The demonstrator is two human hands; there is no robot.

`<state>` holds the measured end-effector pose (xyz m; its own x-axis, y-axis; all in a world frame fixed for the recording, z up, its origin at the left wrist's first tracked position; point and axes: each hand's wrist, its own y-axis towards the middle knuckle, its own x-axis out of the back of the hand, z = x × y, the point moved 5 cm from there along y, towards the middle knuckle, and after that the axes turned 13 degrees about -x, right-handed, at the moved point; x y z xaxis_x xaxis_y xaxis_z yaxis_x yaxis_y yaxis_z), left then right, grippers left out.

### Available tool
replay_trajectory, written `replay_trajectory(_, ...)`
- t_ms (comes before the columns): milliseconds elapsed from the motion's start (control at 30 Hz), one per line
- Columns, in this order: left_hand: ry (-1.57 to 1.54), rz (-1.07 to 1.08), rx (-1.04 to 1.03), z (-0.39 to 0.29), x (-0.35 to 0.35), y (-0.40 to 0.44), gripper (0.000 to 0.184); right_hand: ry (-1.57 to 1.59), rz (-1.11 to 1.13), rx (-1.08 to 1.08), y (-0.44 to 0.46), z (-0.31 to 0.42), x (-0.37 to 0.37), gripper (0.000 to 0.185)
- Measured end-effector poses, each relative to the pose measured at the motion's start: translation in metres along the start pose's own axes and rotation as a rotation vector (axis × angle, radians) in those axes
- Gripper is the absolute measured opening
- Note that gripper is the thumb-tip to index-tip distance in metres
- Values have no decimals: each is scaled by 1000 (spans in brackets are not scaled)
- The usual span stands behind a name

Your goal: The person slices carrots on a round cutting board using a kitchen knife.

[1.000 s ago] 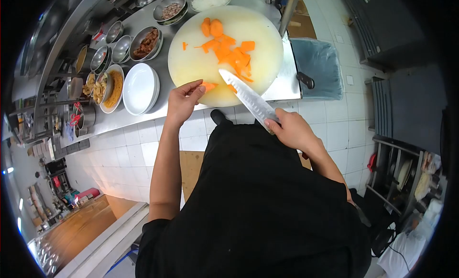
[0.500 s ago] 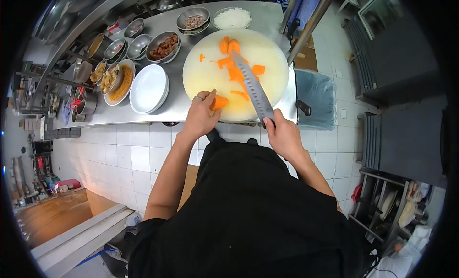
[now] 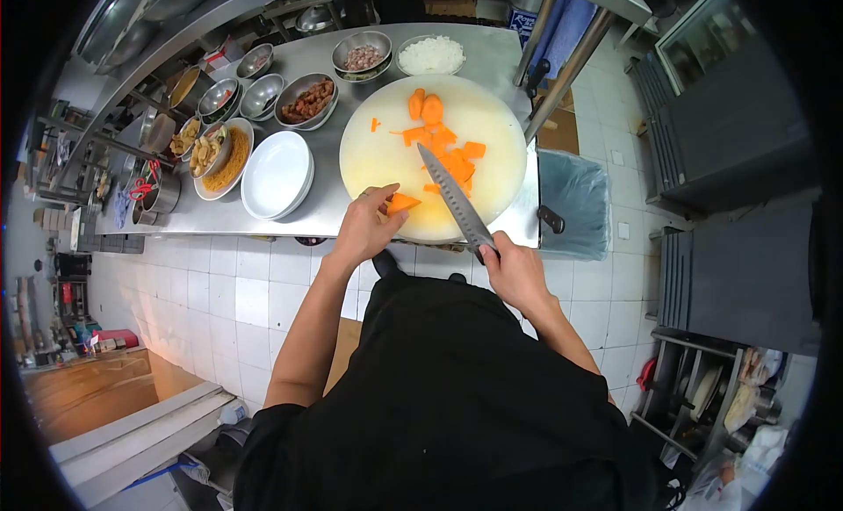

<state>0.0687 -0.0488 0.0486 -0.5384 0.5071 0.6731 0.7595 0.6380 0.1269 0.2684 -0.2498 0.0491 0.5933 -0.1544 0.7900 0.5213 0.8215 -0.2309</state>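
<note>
My left hand [image 3: 369, 223] is closed on a chunk of carrot [image 3: 401, 203] at the near left edge of the round white cutting board [image 3: 369, 164]. My right hand [image 3: 515, 272] grips the handle of a kitchen knife [image 3: 457, 199]. Its dimpled blade points up and left over the board, the tip close to the cut carrot pieces [image 3: 457, 166]. Several flat carrot slices lie loosely across the board's middle. Farther back, rounded carrot pieces [image 3: 431, 109] rest near the far side. A small carrot scrap [image 3: 376, 125] sits off to the left.
White bowls [image 3: 277, 175], stacked, stand left of the board on the steel table [image 3: 329, 214]. Metal bowls of food, one with browned meat [image 3: 307, 103], fill the back left. A bowl of white chopped food [image 3: 431, 55] stands behind the board. A lined bin [image 3: 575, 195] is at the right.
The view has shifted, so the table appears lower. The knife blade has moved toward me, away from the rounded carrots, and the slices sit more bunched together. The held carrot chunk has turned.
</note>
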Motion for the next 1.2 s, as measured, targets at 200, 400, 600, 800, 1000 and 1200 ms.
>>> replay_trajectory(200,261,-178,-406,-52,6,8,78,41,59,-56,-1,2,-3,25)
replay_trajectory(400,449,-255,-491,-53,-4,20,80,316,-142,-109,-3,7,20,26)
replay_trajectory(600,144,-168,-147,0,6,0,58,297,57,-154,-16,-4,25,28)
replay_trajectory(800,135,-191,-166,-1,-10,-14,43,108,199,-71,-22,-24,0,28)
replay_trajectory(1000,-143,-148,70,11,-20,-10,39,129,291,-127,-22,-18,0,31)
replay_trajectory(1200,-393,-146,297,21,-23,3,40,229,295,-142,-22,-7,-4,42)
